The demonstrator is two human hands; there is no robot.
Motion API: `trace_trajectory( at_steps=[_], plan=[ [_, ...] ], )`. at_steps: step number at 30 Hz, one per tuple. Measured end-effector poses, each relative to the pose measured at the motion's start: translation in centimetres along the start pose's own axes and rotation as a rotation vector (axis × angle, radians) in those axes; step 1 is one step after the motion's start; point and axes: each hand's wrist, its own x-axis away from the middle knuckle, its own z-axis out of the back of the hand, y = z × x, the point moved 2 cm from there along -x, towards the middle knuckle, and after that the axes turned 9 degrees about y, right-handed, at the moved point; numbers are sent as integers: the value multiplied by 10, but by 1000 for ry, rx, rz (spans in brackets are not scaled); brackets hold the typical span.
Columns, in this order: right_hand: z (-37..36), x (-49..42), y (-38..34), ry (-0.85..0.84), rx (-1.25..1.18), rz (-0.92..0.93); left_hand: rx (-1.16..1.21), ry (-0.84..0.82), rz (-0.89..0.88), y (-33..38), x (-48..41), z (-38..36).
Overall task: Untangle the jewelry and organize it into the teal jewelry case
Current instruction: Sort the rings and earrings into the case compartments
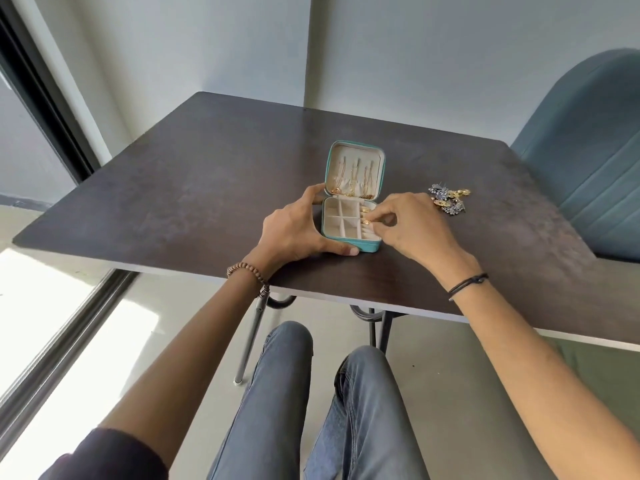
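While the teal jewelry case (349, 233) stood open near the middle of the dark tabletop (194, 188), somewhat toward its near edge, the left hand (294, 230) clasped the case from its left side. The thumb lay along the near wall of the base and the index finger reached up to the hinge corner, so the hand was spread wide around the box and held it.

The lid (355, 168) stood upright behind the base, its cream lining facing the person, and several gold chains (353, 178) hung down it side by side, their ends gathered at the bottom of the lid. The base was split by cream dividers into small compartments; those on the left looked bare, and the strip along the right side held rings.

The right hand (412, 226) hovered over that right strip, thumb and fingertips pinched narrowly on a small gold ring (367, 222) at the ring slots. Whether the ring was already seated I could not tell.

Beyond the right hand, toward the right edge of the tabletop, a small heap of earrings (448, 200), blue-grey clusters mixed with gold pieces, lay apart from the case. A beaded bracelet (247, 270) circled the left wrist and a black cord (467, 284) the right. A teal upholstered chair (588, 150) stood at the far right corner.
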Motion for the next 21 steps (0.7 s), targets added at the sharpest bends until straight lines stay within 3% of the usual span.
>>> trace_trajectory(
  at_steps=[7, 11, 15, 21],
  plan=[
    [-7, 3, -13, -1, 238, 65, -6, 2, 15, 2, 2, 2],
    [-9, 7, -5, 23, 146, 103, -8, 13, 17, 3, 3, 2],
    [1, 10, 14, 148, -193, -32, 7, 13, 12, 3, 3, 3],
    [15, -4, 78, 265, -223, -286, 22, 9, 8, 2, 2, 2]
  ],
)
